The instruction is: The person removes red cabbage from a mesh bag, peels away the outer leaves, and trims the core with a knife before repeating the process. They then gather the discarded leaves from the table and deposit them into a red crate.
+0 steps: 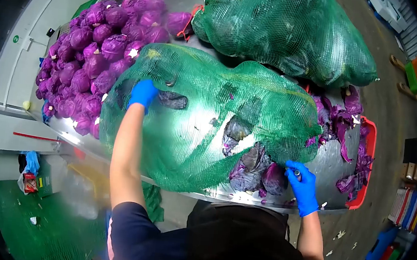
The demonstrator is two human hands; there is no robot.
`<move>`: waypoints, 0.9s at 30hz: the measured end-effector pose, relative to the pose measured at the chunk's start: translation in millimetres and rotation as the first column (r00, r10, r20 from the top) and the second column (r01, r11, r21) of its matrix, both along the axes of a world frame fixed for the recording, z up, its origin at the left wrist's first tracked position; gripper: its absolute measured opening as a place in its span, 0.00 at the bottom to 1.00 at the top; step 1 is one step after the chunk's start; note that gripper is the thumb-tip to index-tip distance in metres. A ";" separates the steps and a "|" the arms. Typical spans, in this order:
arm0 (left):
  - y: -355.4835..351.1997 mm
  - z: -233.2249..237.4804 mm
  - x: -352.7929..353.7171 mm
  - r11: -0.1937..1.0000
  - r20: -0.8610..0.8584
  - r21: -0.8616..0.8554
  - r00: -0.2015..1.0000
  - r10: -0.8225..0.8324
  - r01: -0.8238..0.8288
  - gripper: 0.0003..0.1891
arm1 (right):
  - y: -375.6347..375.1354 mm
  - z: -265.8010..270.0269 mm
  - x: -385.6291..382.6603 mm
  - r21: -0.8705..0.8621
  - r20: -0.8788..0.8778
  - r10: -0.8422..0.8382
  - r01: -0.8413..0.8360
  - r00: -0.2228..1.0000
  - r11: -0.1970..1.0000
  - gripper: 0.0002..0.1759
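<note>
My left hand [143,94], in a blue glove, is closed on the upper left part of a green mesh bag [182,142]. The bag lies slack across the metal table, with loose dark leaves and a few cabbages showing through the net. Close to the table's front edge, my right hand [305,187], also gloved in blue, grips a small dark-handled tool [298,175]; its working end cannot be made out. Just left of that hand sit a red cabbage [274,179] and another with dull outer leaves [249,170], by the bag's lower edge.
A large heap of peeled red cabbages [94,57] covers the left side of the table. Behind the slack bag stands a full green mesh bag [285,31] with a red tie [192,21]. Trimmed leaves [341,126] lie at right, beside a red crate [367,167].
</note>
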State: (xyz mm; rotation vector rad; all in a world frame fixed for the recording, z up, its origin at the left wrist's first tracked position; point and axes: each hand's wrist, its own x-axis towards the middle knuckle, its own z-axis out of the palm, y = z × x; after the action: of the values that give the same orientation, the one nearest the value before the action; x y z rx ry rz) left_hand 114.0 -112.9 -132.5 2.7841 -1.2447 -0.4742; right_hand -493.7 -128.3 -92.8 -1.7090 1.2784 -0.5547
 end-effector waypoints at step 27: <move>5.0 42.5 -150.7 0.743 -0.345 -0.658 0.826 -0.445 0.125 0.30 | -23.3 -6.0 135.1 0.099 0.183 0.193 -0.213 0.964 0.972 0.20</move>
State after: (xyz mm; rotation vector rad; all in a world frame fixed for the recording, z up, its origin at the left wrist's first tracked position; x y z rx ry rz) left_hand -36.6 -107.9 -90.0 1.7795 -1.3923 -0.6014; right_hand -358.6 -151.6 -98.8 -1.6331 0.9806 -0.4842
